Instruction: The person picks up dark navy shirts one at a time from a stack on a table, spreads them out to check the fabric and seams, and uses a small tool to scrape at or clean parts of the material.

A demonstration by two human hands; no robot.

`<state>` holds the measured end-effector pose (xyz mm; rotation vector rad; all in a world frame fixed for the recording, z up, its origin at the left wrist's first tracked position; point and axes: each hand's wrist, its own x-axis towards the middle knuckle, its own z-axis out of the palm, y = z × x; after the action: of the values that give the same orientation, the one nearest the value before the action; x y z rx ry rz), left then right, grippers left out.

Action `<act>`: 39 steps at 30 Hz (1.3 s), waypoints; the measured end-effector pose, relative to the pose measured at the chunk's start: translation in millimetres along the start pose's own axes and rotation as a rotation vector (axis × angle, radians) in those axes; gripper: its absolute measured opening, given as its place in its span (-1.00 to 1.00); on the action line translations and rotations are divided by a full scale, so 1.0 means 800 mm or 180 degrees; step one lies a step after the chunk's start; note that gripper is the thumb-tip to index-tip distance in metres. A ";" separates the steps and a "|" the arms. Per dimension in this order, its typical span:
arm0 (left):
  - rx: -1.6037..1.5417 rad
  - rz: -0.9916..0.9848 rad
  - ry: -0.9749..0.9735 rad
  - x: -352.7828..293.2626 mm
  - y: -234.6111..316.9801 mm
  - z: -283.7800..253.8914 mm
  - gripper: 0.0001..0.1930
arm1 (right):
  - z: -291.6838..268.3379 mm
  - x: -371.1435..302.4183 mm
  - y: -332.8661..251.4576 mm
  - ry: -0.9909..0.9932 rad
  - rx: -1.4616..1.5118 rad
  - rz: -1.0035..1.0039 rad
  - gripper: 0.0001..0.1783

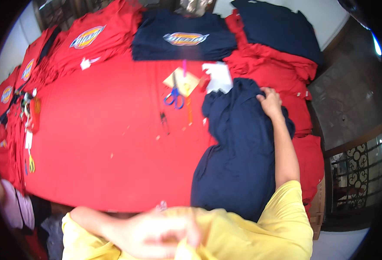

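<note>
Drag looks like the main risk as you handle the navy garment [245,160], which lies bunched on the right part of the red-covered table [104,112], its near end reaching down to your yellow shirt [225,227]. Your right hand [270,103] sits at the garment's far right edge, fingers curled on the cloth; whether they pinch it firmly or merely rest there is impossible to tell. If that hold is slight, a quick pull could let the edge slip and leave the folds more crumpled. Your left hand [167,234] is blurred in front of your shirt, away from the garment, so its grip is unclear too; one-sided tension could twist the cloth. At the garment's far end lies a white sheet [220,79], near enough to be swept along or creased. Blue-handled scissors [175,92] and small dark snips [164,122] lie to the left; loose fabric swinging wide could catch their points. On the right, the red garment stack [301,115] sits close by, and a sideways tug could disturb its layers.
</note>
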<state>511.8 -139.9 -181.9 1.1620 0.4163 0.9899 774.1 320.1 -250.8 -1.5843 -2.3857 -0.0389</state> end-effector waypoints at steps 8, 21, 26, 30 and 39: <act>-0.3400 0.2348 0.2284 -0.032 0.021 0.153 -0.85 | 0.052 -0.006 0.011 0.0382 -0.0932 0.0430 -0.63; -0.2780 0.1953 0.0378 -0.151 -0.039 0.096 -0.39 | -0.096 -0.224 -0.232 0.0101 0.4486 -0.0281 -0.73; -0.2601 0.1817 0.0273 -0.192 -0.037 0.093 -0.41 | -0.044 -0.301 -0.465 -0.0781 0.4030 -0.1067 -0.65; -0.2993 0.1793 0.0416 -0.197 -0.030 0.110 -0.45 | -0.002 -0.280 -0.565 -0.1257 0.4575 -0.1373 -0.90; -0.3115 0.2060 0.0829 -0.175 -0.019 0.134 -0.49 | 0.096 -0.218 -0.592 -0.1728 0.2299 -0.2833 -0.51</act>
<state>521.7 -317.0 -182.7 0.2478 -0.2791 1.6531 391.2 -13.1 -305.5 -0.1648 -2.7850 1.0429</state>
